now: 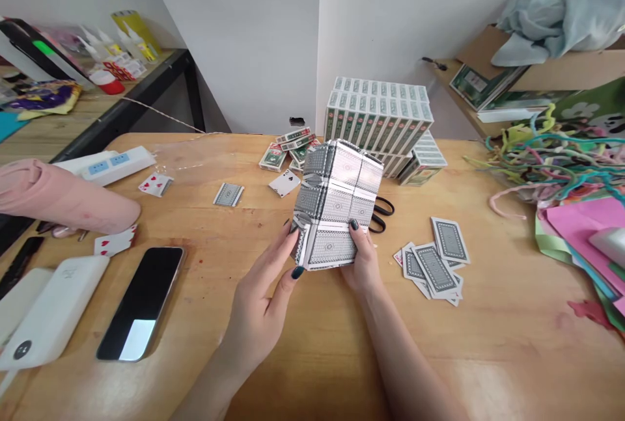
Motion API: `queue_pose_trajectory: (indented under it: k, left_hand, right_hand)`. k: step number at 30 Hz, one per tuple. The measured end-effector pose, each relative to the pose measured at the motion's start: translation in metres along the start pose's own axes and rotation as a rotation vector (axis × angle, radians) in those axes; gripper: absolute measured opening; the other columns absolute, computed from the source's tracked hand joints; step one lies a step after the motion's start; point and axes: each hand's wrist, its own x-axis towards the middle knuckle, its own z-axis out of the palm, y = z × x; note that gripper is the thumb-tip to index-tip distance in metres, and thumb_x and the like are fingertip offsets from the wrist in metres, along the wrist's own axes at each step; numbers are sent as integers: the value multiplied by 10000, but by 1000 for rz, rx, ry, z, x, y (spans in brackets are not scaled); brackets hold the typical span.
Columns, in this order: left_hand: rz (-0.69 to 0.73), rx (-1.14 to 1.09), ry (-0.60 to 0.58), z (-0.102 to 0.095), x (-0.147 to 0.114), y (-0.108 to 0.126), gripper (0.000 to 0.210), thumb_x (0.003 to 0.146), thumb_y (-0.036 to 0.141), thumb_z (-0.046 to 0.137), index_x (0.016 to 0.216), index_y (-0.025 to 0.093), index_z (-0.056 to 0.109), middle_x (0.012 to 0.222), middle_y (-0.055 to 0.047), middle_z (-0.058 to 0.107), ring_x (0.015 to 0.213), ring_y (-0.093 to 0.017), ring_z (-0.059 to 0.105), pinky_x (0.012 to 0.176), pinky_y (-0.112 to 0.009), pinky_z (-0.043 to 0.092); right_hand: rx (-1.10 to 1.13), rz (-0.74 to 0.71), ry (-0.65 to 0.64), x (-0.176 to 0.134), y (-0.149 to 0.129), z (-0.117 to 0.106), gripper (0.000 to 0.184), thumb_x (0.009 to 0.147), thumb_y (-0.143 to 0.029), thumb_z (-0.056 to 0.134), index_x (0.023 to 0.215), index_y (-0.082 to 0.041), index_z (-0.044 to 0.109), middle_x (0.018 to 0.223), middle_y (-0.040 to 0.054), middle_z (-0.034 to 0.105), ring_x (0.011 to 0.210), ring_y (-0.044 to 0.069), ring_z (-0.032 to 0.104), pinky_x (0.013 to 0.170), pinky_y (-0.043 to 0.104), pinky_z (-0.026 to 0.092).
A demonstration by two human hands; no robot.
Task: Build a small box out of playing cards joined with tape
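A box-like block built of playing cards, with grey patterned backs outward, is held up above the middle of the table. My right hand grips its lower right side, thumb on the front face and fingers underneath, mostly hidden. On the lower left edge, my left hand pinches the block between thumb and fingers. Behind it lie black-handled scissors, partly covered. Several loose cards are spread to the right. A face-up card and a small folded card rest to the left.
Stacked card boxes stand at the back, with loose boxes beside them. On the left are a phone, a white power bank, a pink cylinder and a power strip. Colourful strands and papers fill the right.
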Motion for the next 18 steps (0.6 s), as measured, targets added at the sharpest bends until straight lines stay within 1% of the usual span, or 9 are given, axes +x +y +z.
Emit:
queue_pose_trajectory:
  k: [2,4,7,12,14,16,18]
  left_hand:
    - [25,47,-23,-4,4,1,525,940,199,457,1423,362,331,1501,-48,365,1365,-234,374,1104,-477,377]
    - [32,93,-89,-12,9,2,508,934,213,468,1407,353,347,1493,-62,354,1355,-246,382,1073,-458,421]
    - [15,172,-199,-27,18,5,478,924,245,493,1374,337,362,1450,-78,381,1282,-249,467,1007,-425,490]
    - [8,262,-308,-46,30,8,405,872,362,582,1252,299,454,1379,-79,421,1201,-261,520,863,-388,573]
    - [50,277,-317,-49,34,6,402,847,398,611,1214,304,477,1357,-70,422,1199,-263,511,877,-407,564]
    - [94,283,-311,-50,36,2,407,833,407,628,1202,317,481,1344,-61,417,1230,-265,478,943,-440,524]
    - [111,260,-307,-49,37,-2,409,835,400,629,1206,330,472,1340,-58,407,1246,-257,457,976,-437,498]
  right_hand:
    - [-5,-4,-9,0,0,0,489,731,-336,732,1188,-274,570,1073,1,718,932,215,678,892,393,523]
    - [-10,-7,-22,-1,-1,1,496,730,-336,734,1193,-275,567,1085,0,713,949,215,673,897,392,519]
    - [-20,-15,-31,-2,-2,3,527,719,-328,744,1209,-273,557,1095,5,711,968,219,667,892,386,520]
    - [-50,-19,-59,-2,-3,5,593,706,-304,762,1251,-278,530,1091,5,709,992,218,657,889,370,521]
    - [-56,-19,-57,-2,-2,4,600,705,-311,763,1255,-275,527,1090,9,708,998,224,655,895,378,518]
    - [-59,-25,-51,-3,-2,4,602,705,-326,760,1257,-270,525,1092,15,708,998,233,655,896,389,517]
    - [-61,-30,-46,-3,-2,4,598,707,-337,756,1254,-266,525,1088,19,709,996,239,656,894,396,517]
